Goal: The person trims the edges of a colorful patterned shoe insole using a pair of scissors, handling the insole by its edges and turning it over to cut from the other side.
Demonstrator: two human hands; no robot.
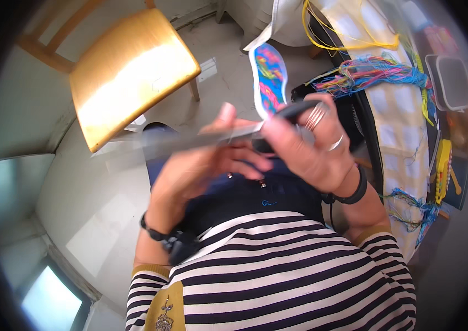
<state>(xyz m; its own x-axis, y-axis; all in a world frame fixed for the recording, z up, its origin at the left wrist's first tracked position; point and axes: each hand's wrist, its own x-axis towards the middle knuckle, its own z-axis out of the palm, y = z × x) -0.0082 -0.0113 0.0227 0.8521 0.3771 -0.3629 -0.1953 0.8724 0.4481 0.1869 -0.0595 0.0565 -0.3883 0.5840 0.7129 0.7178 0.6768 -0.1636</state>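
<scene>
My right hand, with rings and a dark wristband, grips large scissors with black handles. Their long blades, smeared by motion, point left across my left hand. That hand has its fingers apart, slightly curled, near the scissors, with nothing visible held in them. Just beyond my hands a white-edged insole-shaped piece with blue, pink and yellow patterning stands out, its lower end partly hidden by my right hand.
A wooden chair stands upper left. At right a cloth-covered surface bears bundles of coloured thread, yellow cord, a lidded plastic box and a yellow tool. A lit panel is lower left.
</scene>
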